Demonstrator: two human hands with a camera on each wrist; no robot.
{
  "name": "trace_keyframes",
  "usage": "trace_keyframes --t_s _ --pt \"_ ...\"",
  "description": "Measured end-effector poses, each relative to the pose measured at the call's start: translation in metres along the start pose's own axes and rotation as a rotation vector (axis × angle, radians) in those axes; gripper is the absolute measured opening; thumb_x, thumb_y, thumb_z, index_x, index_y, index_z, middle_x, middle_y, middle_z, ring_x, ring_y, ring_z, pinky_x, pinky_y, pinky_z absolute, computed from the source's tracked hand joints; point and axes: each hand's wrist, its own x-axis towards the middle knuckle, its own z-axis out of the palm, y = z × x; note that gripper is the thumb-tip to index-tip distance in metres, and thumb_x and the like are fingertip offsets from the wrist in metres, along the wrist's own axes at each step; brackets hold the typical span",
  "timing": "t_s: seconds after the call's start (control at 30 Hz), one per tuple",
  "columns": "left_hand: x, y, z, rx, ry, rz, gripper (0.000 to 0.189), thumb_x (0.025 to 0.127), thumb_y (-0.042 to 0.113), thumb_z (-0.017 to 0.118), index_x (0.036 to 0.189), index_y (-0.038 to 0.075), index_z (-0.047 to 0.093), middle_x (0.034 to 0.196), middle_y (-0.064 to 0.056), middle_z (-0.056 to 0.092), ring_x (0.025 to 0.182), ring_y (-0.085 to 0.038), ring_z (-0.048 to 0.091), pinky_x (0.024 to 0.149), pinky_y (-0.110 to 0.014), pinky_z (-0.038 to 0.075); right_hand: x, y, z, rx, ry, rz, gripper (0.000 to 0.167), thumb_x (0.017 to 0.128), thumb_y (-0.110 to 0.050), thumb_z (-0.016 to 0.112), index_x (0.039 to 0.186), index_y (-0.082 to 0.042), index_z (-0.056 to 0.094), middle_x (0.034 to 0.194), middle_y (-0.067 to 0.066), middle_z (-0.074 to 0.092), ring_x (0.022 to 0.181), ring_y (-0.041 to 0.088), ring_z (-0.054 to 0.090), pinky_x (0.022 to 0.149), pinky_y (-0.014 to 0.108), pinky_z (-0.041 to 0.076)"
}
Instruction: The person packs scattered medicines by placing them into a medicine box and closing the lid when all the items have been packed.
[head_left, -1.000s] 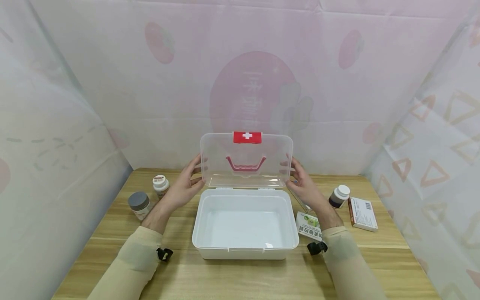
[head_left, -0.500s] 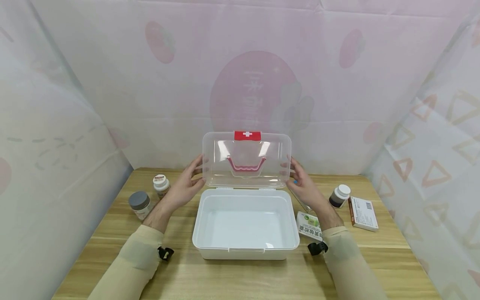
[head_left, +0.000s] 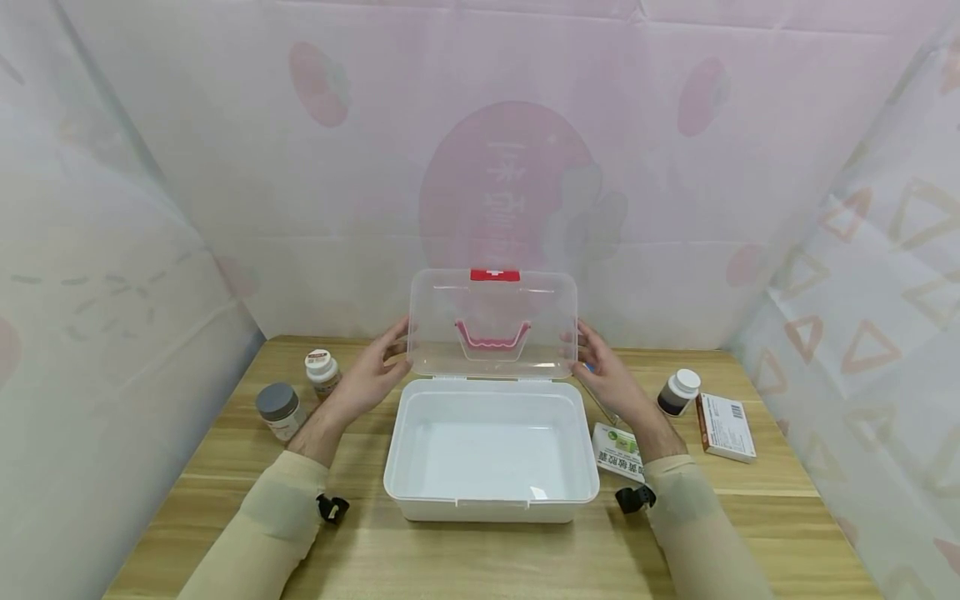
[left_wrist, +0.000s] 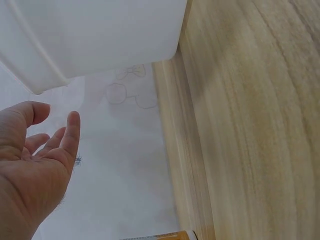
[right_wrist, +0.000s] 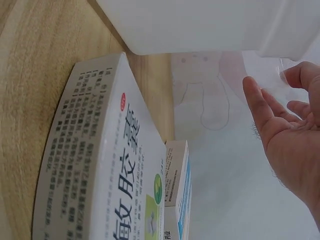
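A white first-aid box (head_left: 491, 510) stands on the table with its clear lid (head_left: 442, 292) raised at the back. On the lid are a red latch (head_left: 495, 275) with a white cross and a pink carry handle (head_left: 492, 342). My left hand (head_left: 369, 375) is at the lid's left edge, thumb beside the rim and fingers reaching behind it. My right hand (head_left: 611, 379) mirrors it at the right edge, some fingers showing through the plastic. In both wrist views the fingers are loosely bent and apart from the thumb. The box interior holds nothing.
Left of the box stand a grey-capped jar (head_left: 279, 410) and a white-capped bottle (head_left: 322, 371). To the right lie a green-and-white medicine box (head_left: 618, 450), a blue-edged carton (right_wrist: 176, 185), a dark bottle (head_left: 678, 392) and another medicine box (head_left: 726, 427). A fabric wall rises behind the table.
The lid has tilted further back, so it and its red latch look narrower and more foreshortened. Both hands have stayed nearly in place beside its edges.
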Motion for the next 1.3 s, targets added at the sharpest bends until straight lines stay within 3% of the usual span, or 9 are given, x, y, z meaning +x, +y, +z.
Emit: trace_keyframes --t_s 0.13,0.33,0.57,0.8,0.97,1.17,1.3 --pt "0.0006 -0.0006 0.0011 0.006 0.005 0.001 0.077 0.122 0.006 0.057 0.189 0.012 0.020 0.197 -0.017 0.024 0.171 -0.053 0.044 0.135 -0.071 0.046 -0.0003 0.0012 0.0000 0.005 -0.003 0.016 0.081 0.117 0.008 0.055 0.185 0.006 0.012 0.177 0.043 0.042 0.160 0.066 0.052 0.114 0.018 0.058" --pt "-0.0001 -0.0015 0.0029 0.007 0.010 -0.005 0.074 0.122 0.006 0.058 0.187 0.003 0.022 0.195 -0.022 0.025 0.170 -0.055 0.046 0.134 -0.070 0.047 -0.0006 0.0024 0.0011 0.041 -0.008 0.064 0.079 0.118 0.006 0.052 0.186 0.004 0.011 0.177 0.043 0.040 0.162 0.066 0.049 0.121 0.036 0.063" --pt "-0.0003 -0.0024 0.0047 0.010 0.015 -0.022 0.072 0.122 0.008 0.058 0.186 0.002 0.025 0.194 -0.024 0.028 0.168 -0.054 0.050 0.133 -0.069 0.049 -0.0022 0.0038 0.0007 0.078 -0.019 0.110 0.078 0.120 0.004 0.049 0.186 0.004 0.008 0.181 0.042 0.035 0.164 0.065 0.048 0.118 0.028 0.063" --pt "-0.0019 -0.0052 0.0051 0.035 0.004 -0.044 0.070 0.123 0.011 0.057 0.186 0.004 0.027 0.193 -0.024 0.030 0.167 -0.055 0.050 0.130 -0.070 0.052 -0.0023 0.0068 -0.0002 0.066 -0.036 0.138 0.076 0.120 0.001 0.047 0.186 0.004 0.008 0.182 0.042 0.033 0.162 0.065 0.050 0.119 0.035 0.065" --pt "-0.0043 -0.0055 0.0063 0.039 -0.006 -0.058 0.068 0.124 0.013 0.056 0.185 0.003 0.029 0.193 -0.025 0.028 0.167 -0.054 0.051 0.131 -0.071 0.051 -0.0032 0.0082 0.0004 0.022 -0.039 0.158 0.076 0.120 -0.003 0.048 0.187 0.001 0.013 0.180 0.040 0.040 0.156 0.061 0.060 0.120 0.043 0.065" --pt "-0.0065 -0.0061 0.0068 0.062 0.002 -0.096 0.066 0.125 0.020 0.056 0.184 0.003 0.033 0.184 -0.030 0.044 0.157 -0.052 0.064 0.128 -0.074 0.053 -0.0064 0.0085 0.0004 -0.016 -0.039 0.191 0.075 0.122 -0.013 0.054 0.188 -0.004 0.020 0.182 0.035 0.042 0.153 0.056 0.065 0.126 0.062 0.059" --pt "-0.0077 -0.0078 0.0065 0.080 0.001 -0.108 0.066 0.126 0.025 0.055 0.184 0.004 0.034 0.170 -0.032 0.061 0.148 -0.050 0.071 0.128 -0.075 0.052 -0.0078 0.0076 0.0006 -0.009 -0.048 0.211 0.074 0.122 -0.017 0.055 0.187 -0.004 0.023 0.184 0.034 0.040 0.152 0.055 0.066 0.126 0.061 0.060"
